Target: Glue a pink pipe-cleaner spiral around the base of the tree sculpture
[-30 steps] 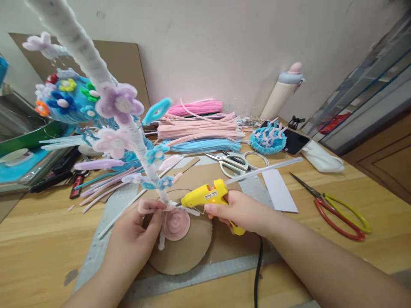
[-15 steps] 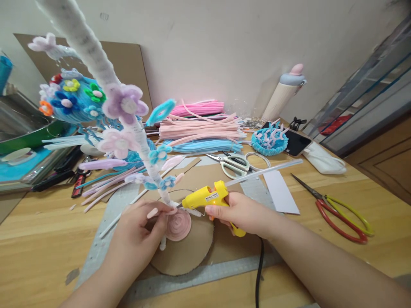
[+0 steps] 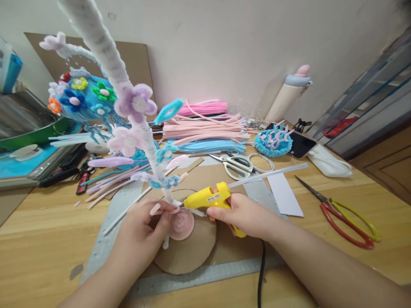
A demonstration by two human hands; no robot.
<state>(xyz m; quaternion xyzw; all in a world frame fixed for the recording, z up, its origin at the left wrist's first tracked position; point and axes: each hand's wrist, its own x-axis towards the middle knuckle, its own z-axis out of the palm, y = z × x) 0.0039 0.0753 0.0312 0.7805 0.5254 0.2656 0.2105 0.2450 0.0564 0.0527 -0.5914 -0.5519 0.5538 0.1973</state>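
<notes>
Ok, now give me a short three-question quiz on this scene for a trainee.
1. Which hand holds the yellow glue gun?
2. True or false: the pink coil lies over the round cardboard.
3. What handle colours do the scissors at the far right have? A: white and green. B: red and yellow. C: black and blue.

Key: 1. The right hand. 2. True. 3. B.

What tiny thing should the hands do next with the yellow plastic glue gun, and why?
Probably press the fuzzy pale-pink strip against the upper edge of the flat pink fuzzy spiral. The left hand pinches the strip beside that edge, and the yellow plastic glue gun in the right hand has its nozzle there. Whether glue is out is too small to tell.
</notes>
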